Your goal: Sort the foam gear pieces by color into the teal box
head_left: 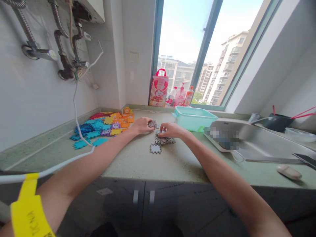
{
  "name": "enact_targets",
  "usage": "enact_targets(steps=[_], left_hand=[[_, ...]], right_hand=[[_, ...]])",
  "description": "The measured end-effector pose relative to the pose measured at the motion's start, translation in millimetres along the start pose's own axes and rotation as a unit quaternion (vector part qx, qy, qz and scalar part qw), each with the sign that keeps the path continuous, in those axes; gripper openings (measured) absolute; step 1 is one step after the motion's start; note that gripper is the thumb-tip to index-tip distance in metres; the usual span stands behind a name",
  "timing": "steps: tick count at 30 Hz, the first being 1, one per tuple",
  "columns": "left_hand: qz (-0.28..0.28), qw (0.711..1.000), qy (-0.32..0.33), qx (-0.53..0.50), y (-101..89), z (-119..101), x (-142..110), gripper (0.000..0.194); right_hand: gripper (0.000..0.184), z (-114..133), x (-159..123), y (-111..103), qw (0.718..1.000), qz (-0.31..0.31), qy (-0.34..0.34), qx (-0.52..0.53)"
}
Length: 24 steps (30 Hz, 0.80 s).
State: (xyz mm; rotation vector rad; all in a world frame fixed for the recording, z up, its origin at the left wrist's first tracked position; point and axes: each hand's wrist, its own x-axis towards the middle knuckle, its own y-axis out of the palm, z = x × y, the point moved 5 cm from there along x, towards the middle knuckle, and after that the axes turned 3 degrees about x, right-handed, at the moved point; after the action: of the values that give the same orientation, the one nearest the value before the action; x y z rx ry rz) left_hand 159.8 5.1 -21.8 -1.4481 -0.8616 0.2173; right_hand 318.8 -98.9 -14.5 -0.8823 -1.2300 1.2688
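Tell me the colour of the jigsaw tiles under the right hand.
The jigsaw tiles are grey with whitish markings, clearest in the head view.

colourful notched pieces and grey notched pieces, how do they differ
Colour: the colourful pieces mix blue, orange, yellow, purple and red, while the grey pieces are grey with pale areas.
Spread: the colourful pieces cover a wide patch; the grey pieces form a smaller cluster.
Handling: the left hand and right hand are at the grey pieces, not the colourful pieces.
Both have notched edges.
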Motion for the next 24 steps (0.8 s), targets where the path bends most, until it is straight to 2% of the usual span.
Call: enact_targets(steps=[3,6,9,11,15,20,24], left_hand=[[-0.002,0.999,0.039,0.019,18.4,-5.4,6.3,0.056],[0.037,0.997,0.065,0.009,33.6,-3.8,11.0,0.056],[0.08,0.995,0.065,-0.011,40.8,-1.0,12.7,0.057],[0.09,0.994,0.067,-0.015,40.9,-1.5,12.6,0.055],[0.073,0.993,0.089,0.002,35.4,-5.5,10.8,0.05],[0.082,0.991,0.087,0.054,24.2,-0.5,7.0,0.051],[0.098,0.99,0.083,0.051,11.9,7.8,0.3,0.05]], right_hand=[[0.028,0.1,-0.2,-0.1,1.0,-0.007,0.004,0.009],[0.028,0.5,-0.1,-1.7,1.0,-0.018,0.0,0.013],[0.029,-1.2,0.5,-5.6,0.999,-0.031,-0.004,0.025],[0.031,-4.1,0.5,-8.7,0.999,-0.038,-0.004,0.031],[0.035,-8.5,-0.6,-10.7,0.998,-0.05,-0.02,0.034],[0.035,-5.6,0.5,0.1,0.998,-0.038,-0.035,0.031],[0.033,-6.1,5.6,8.3,0.998,-0.034,-0.035,0.032]])
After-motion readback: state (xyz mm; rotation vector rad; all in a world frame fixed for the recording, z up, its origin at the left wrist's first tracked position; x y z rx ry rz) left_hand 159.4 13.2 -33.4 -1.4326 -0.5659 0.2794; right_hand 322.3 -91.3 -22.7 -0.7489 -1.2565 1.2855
